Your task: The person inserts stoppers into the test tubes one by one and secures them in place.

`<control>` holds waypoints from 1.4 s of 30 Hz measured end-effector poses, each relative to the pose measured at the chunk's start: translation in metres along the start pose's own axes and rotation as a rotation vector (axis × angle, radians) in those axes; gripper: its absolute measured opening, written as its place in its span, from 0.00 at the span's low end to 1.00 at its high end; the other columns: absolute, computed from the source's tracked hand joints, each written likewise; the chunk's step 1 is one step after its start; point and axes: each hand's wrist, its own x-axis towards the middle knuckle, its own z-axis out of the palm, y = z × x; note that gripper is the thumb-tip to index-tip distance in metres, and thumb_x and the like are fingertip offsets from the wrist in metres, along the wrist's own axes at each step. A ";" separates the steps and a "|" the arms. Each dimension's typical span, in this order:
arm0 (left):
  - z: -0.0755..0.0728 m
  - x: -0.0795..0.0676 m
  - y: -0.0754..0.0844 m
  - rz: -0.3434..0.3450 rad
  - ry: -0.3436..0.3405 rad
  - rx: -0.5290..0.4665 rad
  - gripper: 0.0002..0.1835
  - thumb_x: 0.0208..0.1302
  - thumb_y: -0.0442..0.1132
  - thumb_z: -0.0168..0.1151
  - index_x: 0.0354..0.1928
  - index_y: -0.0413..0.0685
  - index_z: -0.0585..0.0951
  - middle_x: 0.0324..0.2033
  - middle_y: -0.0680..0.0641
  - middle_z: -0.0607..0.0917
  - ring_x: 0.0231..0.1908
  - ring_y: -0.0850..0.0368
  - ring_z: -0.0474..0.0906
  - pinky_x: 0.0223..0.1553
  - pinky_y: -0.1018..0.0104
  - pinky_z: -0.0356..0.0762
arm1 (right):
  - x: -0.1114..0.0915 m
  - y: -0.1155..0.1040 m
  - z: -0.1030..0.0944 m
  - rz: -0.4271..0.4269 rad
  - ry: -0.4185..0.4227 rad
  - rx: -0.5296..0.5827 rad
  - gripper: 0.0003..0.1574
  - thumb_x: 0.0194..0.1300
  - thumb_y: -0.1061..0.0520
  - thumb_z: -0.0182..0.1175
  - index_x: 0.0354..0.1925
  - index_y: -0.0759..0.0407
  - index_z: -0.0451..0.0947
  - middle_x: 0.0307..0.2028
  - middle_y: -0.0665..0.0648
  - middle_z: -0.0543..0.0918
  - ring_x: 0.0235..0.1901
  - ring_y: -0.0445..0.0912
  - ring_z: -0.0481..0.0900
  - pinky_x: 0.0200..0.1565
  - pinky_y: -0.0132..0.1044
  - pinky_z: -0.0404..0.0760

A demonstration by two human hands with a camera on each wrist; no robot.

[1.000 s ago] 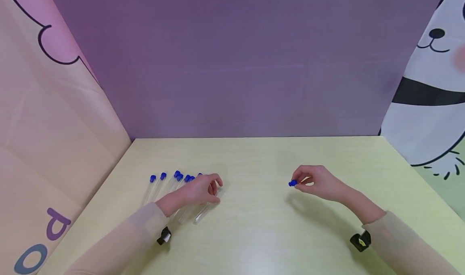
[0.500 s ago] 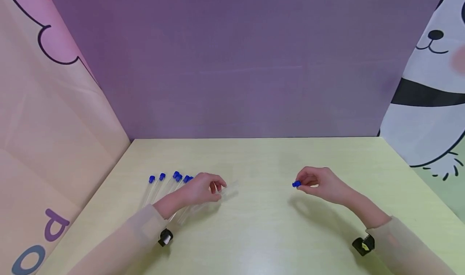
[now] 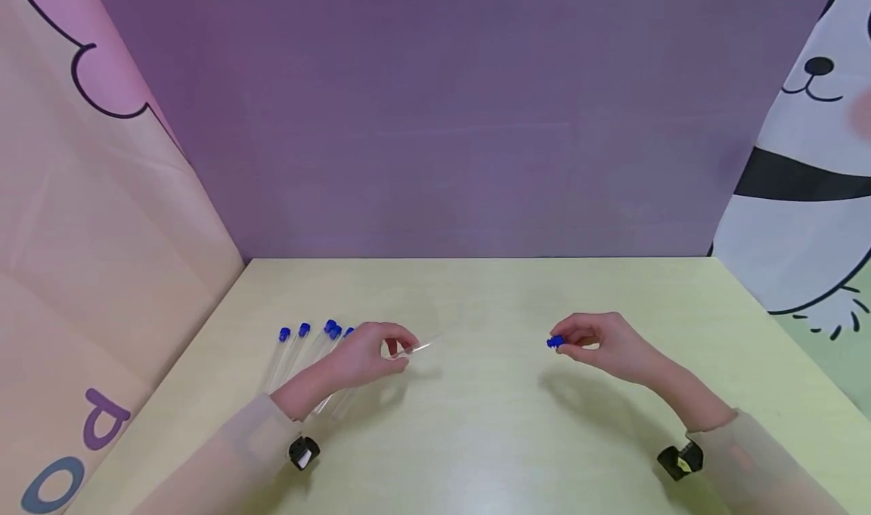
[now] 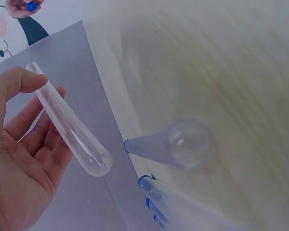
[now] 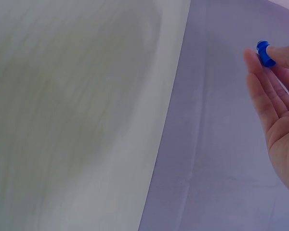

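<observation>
My left hand [image 3: 370, 355] pinches an uncapped clear test tube [image 4: 74, 127] between thumb and fingers, lifted off the table. In the left wrist view its rounded end points away from the palm, and the open end sits by the thumb. Over on the right, my right hand [image 3: 599, 342] pinches a small blue cap [image 5: 266, 54] between thumb and fingertips, above the table. Several blue-capped test tubes [image 3: 294, 356] lie side by side beneath and left of my left hand, which partly hides them. A wide gap separates the two hands.
The pale wooden table [image 3: 490, 439] spans the space below both hands. A purple backdrop [image 3: 463, 122] rises behind its far edge, with printed cloth panels [image 3: 102, 258] at the sides. A small black wrist camera [image 3: 304, 452] hangs under the left sleeve.
My left hand has lifted the clear test tube from the row, its end now tilted up toward the right. My right hand has shifted slightly right, still pinching the blue cap.
</observation>
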 end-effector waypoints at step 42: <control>-0.003 -0.001 0.027 0.025 0.028 -0.080 0.12 0.59 0.37 0.70 0.44 0.43 0.85 0.30 0.59 0.82 0.32 0.61 0.75 0.23 0.69 0.73 | 0.028 -0.023 0.011 -0.058 0.031 -0.006 0.12 0.61 0.65 0.66 0.44 0.58 0.82 0.35 0.48 0.86 0.33 0.43 0.83 0.42 0.36 0.82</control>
